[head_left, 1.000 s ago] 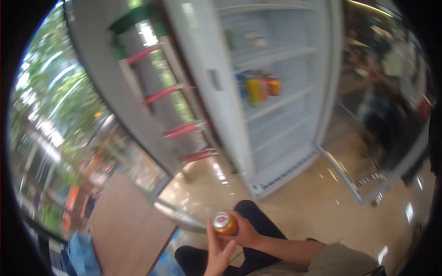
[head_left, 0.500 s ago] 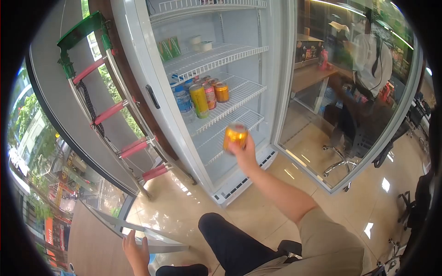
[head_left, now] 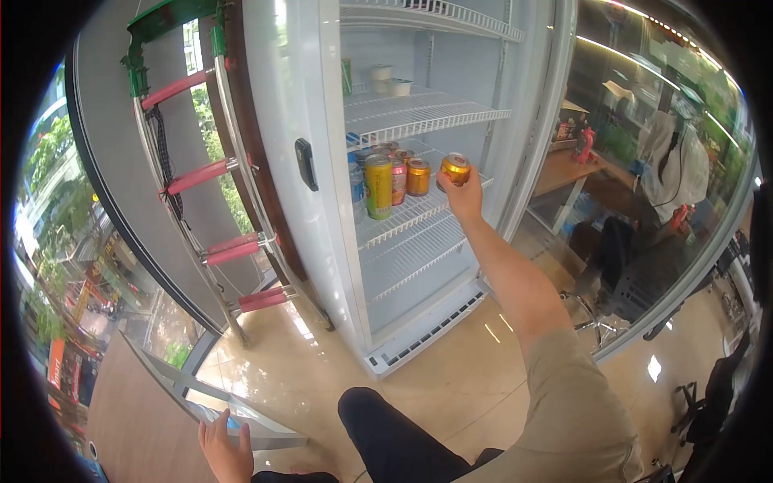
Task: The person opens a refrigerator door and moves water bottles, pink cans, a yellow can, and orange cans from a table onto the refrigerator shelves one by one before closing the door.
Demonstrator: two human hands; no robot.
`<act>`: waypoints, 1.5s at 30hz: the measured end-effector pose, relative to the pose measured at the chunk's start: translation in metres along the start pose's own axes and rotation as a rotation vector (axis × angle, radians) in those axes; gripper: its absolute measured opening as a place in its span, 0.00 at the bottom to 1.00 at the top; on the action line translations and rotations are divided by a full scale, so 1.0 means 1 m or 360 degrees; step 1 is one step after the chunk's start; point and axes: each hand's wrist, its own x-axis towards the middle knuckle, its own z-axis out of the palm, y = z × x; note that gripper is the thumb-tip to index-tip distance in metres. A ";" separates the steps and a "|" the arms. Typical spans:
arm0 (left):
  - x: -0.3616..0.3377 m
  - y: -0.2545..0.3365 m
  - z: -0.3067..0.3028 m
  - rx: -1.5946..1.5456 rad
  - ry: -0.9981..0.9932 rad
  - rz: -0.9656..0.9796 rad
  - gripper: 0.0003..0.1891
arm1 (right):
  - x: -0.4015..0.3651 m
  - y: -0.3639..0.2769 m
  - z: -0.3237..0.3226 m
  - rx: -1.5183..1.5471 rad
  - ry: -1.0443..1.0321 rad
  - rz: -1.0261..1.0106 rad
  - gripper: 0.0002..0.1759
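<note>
My right hand (head_left: 465,197) is wrapped round a short golden-orange drink can (head_left: 456,169), held upright over the right part of a wire fridge shelf (head_left: 427,211). Left of it on that shelf stand a similar orange can (head_left: 418,177), a pink can (head_left: 398,181) and a tall yellow-green can (head_left: 378,187). Behind these, more cans and blue-labelled water bottles (head_left: 357,183) are partly hidden. Down at the lower left, my left hand (head_left: 225,447) has its fingers spread, with nothing in it, beside the edge of a wooden table (head_left: 133,419).
Small white tubs (head_left: 400,86) sit on the shelf above. The glass fridge door (head_left: 644,185) is swung out to the right. A folding ladder (head_left: 197,177) leans left of the fridge (head_left: 302,225). Behind the door glass are a desk and an office chair (head_left: 608,253).
My right hand has carried the golden can up to the shelf, right of the other cans. The view has shifted, so the fridge sits further right. My left hand stays spread.
</note>
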 end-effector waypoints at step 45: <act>-0.004 -0.003 0.006 0.0043 0.0088 -0.0041 0.18 | -0.019 0.061 0.005 -0.1096 -0.0593 -0.0191 0.46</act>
